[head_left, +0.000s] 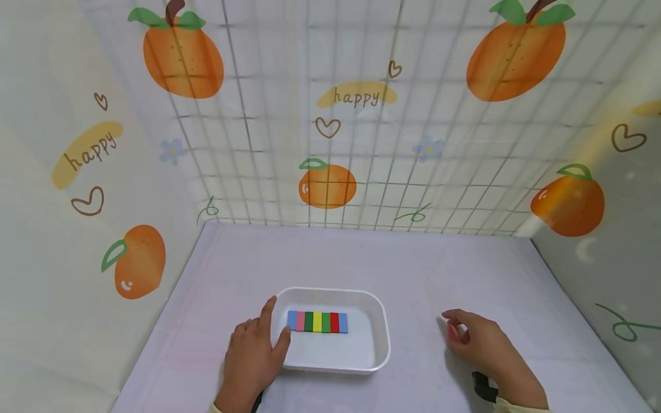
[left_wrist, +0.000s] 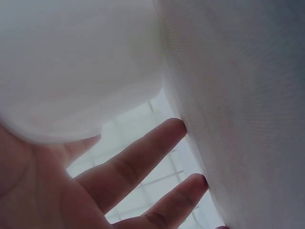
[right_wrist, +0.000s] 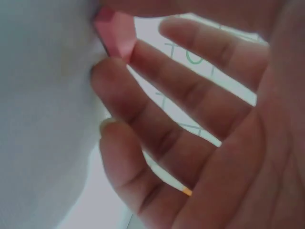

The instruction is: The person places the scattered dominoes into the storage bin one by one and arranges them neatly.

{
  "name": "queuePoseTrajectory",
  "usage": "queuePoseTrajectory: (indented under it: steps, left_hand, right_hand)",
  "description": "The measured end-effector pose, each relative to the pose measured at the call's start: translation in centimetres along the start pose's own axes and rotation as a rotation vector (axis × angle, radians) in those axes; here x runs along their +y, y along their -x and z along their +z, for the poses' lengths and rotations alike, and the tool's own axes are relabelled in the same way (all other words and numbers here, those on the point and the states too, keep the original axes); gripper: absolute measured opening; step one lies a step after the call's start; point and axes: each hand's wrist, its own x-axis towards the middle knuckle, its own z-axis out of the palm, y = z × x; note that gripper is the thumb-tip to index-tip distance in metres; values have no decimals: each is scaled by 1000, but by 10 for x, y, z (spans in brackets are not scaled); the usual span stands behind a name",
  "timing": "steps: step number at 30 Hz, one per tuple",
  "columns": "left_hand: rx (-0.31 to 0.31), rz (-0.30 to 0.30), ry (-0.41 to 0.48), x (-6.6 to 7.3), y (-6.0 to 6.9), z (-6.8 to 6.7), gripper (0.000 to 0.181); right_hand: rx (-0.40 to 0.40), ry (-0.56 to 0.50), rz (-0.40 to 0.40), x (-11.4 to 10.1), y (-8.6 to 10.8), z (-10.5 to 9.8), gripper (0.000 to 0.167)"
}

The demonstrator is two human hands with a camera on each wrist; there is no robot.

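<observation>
A white plastic tray [head_left: 356, 347] sits on the table with a row of thin coloured blocks [head_left: 317, 322] in it, side by side: blue, pink, greens, yellow, red. My left hand [head_left: 253, 350] rests at the tray's left rim, thumb over the edge and index finger along the corner. In the left wrist view its other fingers [left_wrist: 138, 157] stretch out beneath the rim, tips against the table. Right of the tray, my right hand [head_left: 477, 338] pinches a small pinkish-red block [right_wrist: 119, 36] low over the table; the thumb and fingers partly hide it.
The white-covered table [head_left: 330, 252] is enclosed at the back and sides by a printed curtain [head_left: 268, 126] with oranges and lettering. A wire grid shows behind the back curtain. A black strap [head_left: 484, 387] is on the right wrist.
</observation>
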Motion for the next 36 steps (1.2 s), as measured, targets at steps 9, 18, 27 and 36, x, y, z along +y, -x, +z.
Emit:
queuePoseTrajectory:
  steps: [9, 18, 27, 36]
  left_hand:
    - [15, 15, 12, -1, 0, 0, 72]
    - [28, 26, 11, -2, 0, 0, 72]
    - [56, 46, 22, -6, -3, 0, 71]
    - [34, 43, 27, -4, -4, 1, 71]
  right_hand:
    - [43, 23, -89, -13, -4, 6, 51]
    - [130, 38, -173, -27, -9, 12, 45]
    - [117, 20, -219, -70, -25, 6, 57]
    - [182, 2, -349, -112, -44, -2, 53]
